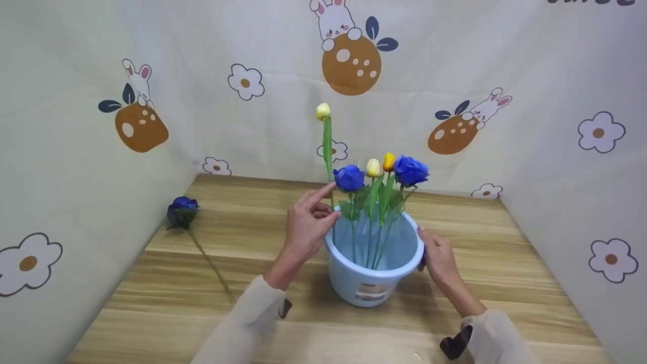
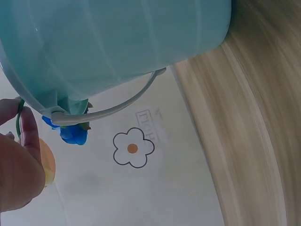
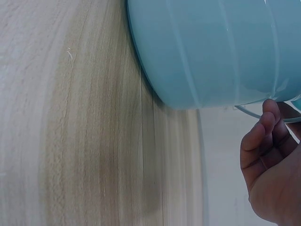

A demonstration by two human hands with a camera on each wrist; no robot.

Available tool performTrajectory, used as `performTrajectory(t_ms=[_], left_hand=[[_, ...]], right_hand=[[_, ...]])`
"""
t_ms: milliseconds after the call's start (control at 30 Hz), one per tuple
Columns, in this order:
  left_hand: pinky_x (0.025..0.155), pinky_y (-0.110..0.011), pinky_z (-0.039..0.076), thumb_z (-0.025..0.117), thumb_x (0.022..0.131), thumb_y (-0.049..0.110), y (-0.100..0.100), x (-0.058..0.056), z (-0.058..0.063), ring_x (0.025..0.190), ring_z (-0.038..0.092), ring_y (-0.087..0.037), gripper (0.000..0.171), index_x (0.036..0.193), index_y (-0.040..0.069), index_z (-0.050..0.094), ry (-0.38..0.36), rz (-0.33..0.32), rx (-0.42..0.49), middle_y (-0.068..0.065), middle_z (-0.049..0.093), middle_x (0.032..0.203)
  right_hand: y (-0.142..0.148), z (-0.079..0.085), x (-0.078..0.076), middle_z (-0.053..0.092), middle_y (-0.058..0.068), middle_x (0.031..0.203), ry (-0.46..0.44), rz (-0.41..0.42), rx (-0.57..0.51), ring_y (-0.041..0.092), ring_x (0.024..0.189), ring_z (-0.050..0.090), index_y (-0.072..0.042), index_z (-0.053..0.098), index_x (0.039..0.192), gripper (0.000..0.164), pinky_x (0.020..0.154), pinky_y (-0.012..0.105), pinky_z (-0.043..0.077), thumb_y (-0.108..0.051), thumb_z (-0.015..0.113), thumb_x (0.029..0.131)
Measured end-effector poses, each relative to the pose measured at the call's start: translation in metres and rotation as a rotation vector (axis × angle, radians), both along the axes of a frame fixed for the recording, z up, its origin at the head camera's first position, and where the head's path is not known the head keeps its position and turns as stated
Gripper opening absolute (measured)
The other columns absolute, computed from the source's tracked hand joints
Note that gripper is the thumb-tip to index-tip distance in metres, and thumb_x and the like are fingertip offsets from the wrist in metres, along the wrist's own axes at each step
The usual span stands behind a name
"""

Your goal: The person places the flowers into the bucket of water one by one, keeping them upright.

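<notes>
A light blue bucket (image 1: pixel 349 278) stands upright on the wooden table. My left hand (image 1: pixel 305 225) is at its left rim, pinching the stem of a tall pale yellow tulip (image 1: pixel 323 111); the stem's lower end reaches inside the bucket. In the left wrist view, the green stem (image 2: pixel 19 120) runs between thumb and finger. My right hand (image 1: pixel 441 257) grips the bucket's right rim, and its fingers (image 3: pixel 267 125) curl against the outer wall. Inside lean two blue roses (image 1: pixel 350 178), another pale yellow tulip (image 1: pixel 373 168) and an orange-yellow tulip (image 1: pixel 388 162).
Left of the bucket, a dark blue rose (image 1: pixel 183 210) lies on the table (image 1: pixel 167 278), its stem pointing toward my left sleeve. Printed cloth walls (image 1: pixel 283 131) enclose the back and both sides. The bucket's pale handle (image 2: pixel 113 110) hangs along its outside.
</notes>
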State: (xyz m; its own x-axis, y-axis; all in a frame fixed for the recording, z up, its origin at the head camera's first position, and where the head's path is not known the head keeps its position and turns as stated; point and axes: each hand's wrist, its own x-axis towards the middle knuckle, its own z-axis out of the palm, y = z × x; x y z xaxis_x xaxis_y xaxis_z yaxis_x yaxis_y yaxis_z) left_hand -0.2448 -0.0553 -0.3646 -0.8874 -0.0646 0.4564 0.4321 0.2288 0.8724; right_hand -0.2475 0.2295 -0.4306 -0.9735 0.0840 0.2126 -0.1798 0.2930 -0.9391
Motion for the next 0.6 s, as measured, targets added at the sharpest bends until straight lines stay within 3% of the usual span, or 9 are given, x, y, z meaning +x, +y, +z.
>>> performTrajectory(t_ms=[300, 467, 600], left_hand=[[0.073, -0.02, 0.054, 0.078, 0.076, 0.003, 0.0011, 0.0, -0.0003, 0.083, 0.065, -0.015, 0.053, 0.126, 0.014, 0.063, -0.006, 0.018, -0.034, -0.006, 0.062, 0.102], [0.078, -0.026, 0.054, 0.08, 0.075, 0.01, 0.0028, 0.0008, -0.0025, 0.088, 0.062, -0.015, 0.052, 0.124, 0.015, 0.064, 0.017, 0.086, -0.203, -0.003, 0.064, 0.1], [0.083, -0.032, 0.051, 0.082, 0.074, 0.018, 0.0047, 0.0028, -0.0027, 0.096, 0.06, -0.013, 0.051, 0.122, 0.02, 0.065, -0.018, 0.138, -0.344, 0.001, 0.066, 0.106]], right_hand=[[0.0009, -0.0038, -0.0009, 0.052, 0.009, 0.052, 0.005, -0.012, 0.012, 0.02, 0.042, 0.048, -0.003, 0.055, 0.063, 0.056, 0.04, 0.032, 0.043, -0.045, 0.044, 0.098], [0.0006, -0.0028, -0.0007, 0.052, 0.009, 0.052, 0.009, -0.004, 0.004, 0.02, 0.042, 0.048, -0.003, 0.055, 0.063, 0.054, 0.04, 0.033, 0.043, -0.042, 0.045, 0.099], [0.0006, -0.0023, 0.0, 0.052, 0.008, 0.052, 0.001, -0.006, -0.001, 0.02, 0.043, 0.048, -0.003, 0.055, 0.063, 0.053, 0.041, 0.034, 0.043, -0.041, 0.045, 0.099]])
